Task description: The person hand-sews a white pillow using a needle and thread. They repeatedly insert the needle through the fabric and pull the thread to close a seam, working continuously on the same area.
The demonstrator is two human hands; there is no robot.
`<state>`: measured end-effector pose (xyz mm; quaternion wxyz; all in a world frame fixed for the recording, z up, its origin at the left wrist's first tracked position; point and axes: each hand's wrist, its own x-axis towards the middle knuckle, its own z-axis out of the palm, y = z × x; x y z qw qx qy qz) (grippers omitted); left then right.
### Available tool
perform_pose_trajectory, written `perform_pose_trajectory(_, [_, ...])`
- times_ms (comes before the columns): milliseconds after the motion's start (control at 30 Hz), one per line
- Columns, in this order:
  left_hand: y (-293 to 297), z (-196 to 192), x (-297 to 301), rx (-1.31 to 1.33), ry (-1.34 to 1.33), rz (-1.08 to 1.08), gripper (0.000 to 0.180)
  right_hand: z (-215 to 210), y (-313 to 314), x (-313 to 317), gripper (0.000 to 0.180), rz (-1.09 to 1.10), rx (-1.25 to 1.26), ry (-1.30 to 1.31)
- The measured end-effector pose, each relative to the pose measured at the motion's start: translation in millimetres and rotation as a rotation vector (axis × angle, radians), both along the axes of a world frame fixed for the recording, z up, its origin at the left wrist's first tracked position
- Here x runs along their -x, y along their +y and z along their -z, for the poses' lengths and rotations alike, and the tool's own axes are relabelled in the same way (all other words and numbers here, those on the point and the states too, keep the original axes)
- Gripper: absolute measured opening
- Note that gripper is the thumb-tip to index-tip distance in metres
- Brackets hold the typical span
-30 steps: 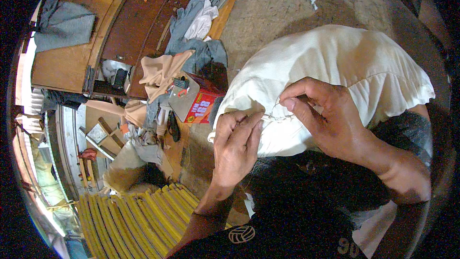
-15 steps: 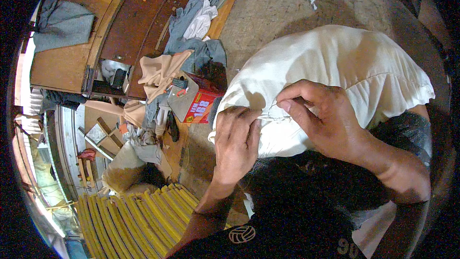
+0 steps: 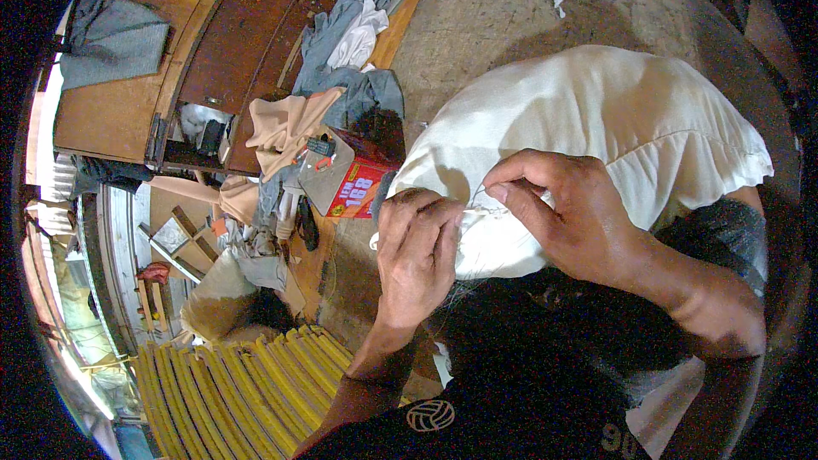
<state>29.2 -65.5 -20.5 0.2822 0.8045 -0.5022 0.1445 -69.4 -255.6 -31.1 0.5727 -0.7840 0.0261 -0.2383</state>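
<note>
A plump cream-white cushion (image 3: 545, 111) rests across my lap, its gathered seam on the right and its open-looking near edge under my hands. My left hand (image 3: 417, 251) is closed at the cushion's near left edge, fingertips pinching the cloth. Just right of it, my right hand (image 3: 571, 213) pinches a thin sewing needle (image 3: 479, 194) between thumb and forefinger, close to the left fingertips. Fine dark thread seems to trail over the cloth below, too thin to follow.
A red tin (image 3: 354, 183) with small things on its lid stands left of the cushion. Beyond it lie peach cloth (image 3: 290, 128) and grey cloths (image 3: 341, 34). A yellow slatted bench (image 3: 239, 392) is at lower left. Wooden cabinets (image 3: 230, 51) line the far left.
My right hand has shifted slightly left, its fingertips nearer my left hand. My left hand has tilted a little, its fingers bunched more. The cushion stays in place.
</note>
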Motion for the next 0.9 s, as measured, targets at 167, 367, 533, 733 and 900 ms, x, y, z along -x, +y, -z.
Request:
perform_pose_trajectory(167, [-0.6, 3.2, -0.6, 0.016, -0.008, 0.016, 0.022, 1.1, -0.2, -0.5, 0.020, -0.014, -0.025, 0.032])
perform_pose_trajectory(367, [2.8, 5.3, -1.5, 0.011, -0.040, 0.012, 0.023, 0.1, -4.5, -5.0, 0.023, -0.091, -0.030, 0.102])
perform_pose_trajectory(533, [3.0, 8.6, -1.1, 0.029, -0.011, 0.012, 0.023, 2.6, -4.0, -5.0, 0.023, -0.042, 0.005, 0.049])
perform_pose_trajectory(733, [1.0, 6.6, -0.4, 0.026, 0.011, 0.007, 0.022, 4.9, -2.3, -4.3, 0.023, -0.016, -0.020, 0.026])
perform_pose_trajectory(900, [2.8, 7.4, 0.0, 0.038, 0.006, 0.005, 0.022, -2.9, -3.0, -3.1, 0.019, -0.092, -0.021, 0.110])
